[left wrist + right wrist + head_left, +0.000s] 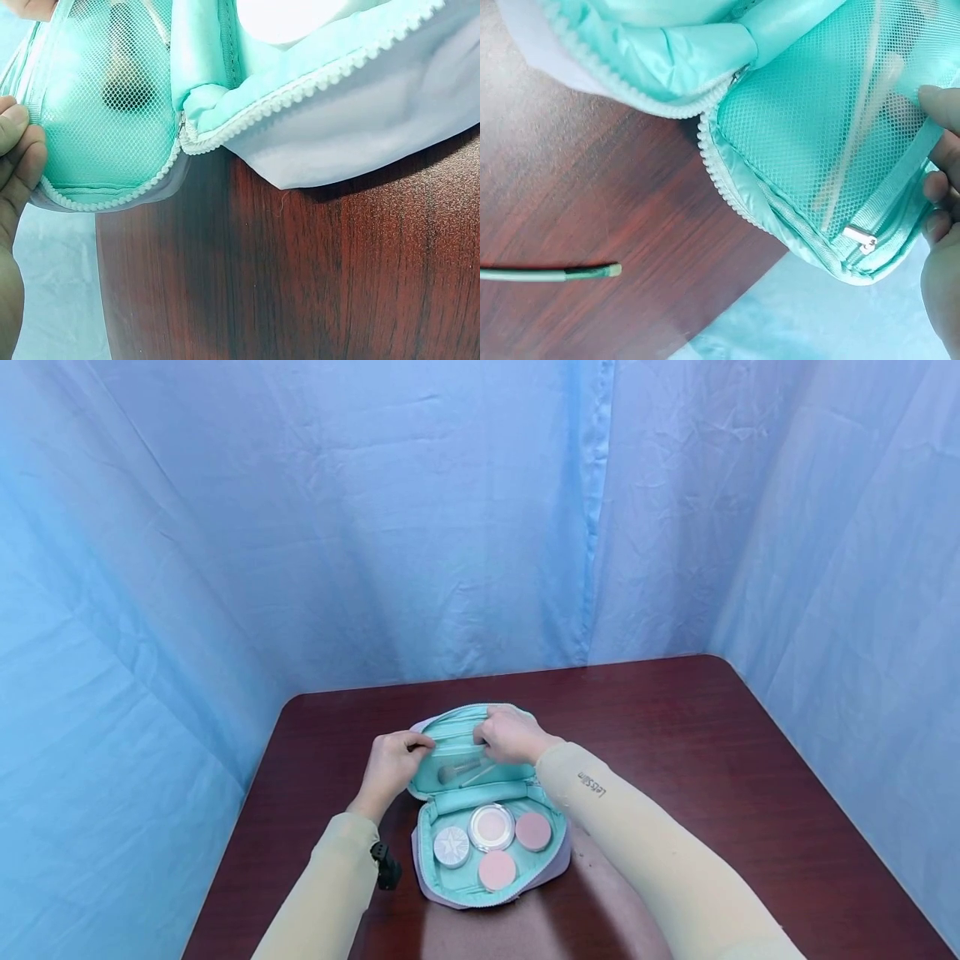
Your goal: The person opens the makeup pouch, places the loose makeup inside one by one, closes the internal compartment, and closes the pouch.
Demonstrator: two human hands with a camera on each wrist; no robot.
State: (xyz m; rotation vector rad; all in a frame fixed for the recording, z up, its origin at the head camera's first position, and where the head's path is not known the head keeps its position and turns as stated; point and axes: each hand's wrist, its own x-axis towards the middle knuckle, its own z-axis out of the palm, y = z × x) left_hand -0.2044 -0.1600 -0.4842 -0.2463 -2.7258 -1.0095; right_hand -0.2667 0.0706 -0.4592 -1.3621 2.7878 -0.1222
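Observation:
A lilac cosmetic bag with a mint lining lies unzipped, its lid folded back. Brushes sit behind the mesh pocket inside the lid. My left hand pinches the left end of the pocket's top edge. At the other end, my right hand grips the same edge, thumb over the band and fingers curled beneath. A small metal zipper pull hangs near that corner. The bag's base holds a star-patterned round case, a silver-rimmed compact and two pink round cases.
A thin brush lies on the dark red wooden table beside the bag, seen only in the right wrist view. Blue curtains hang behind and at both sides of the table.

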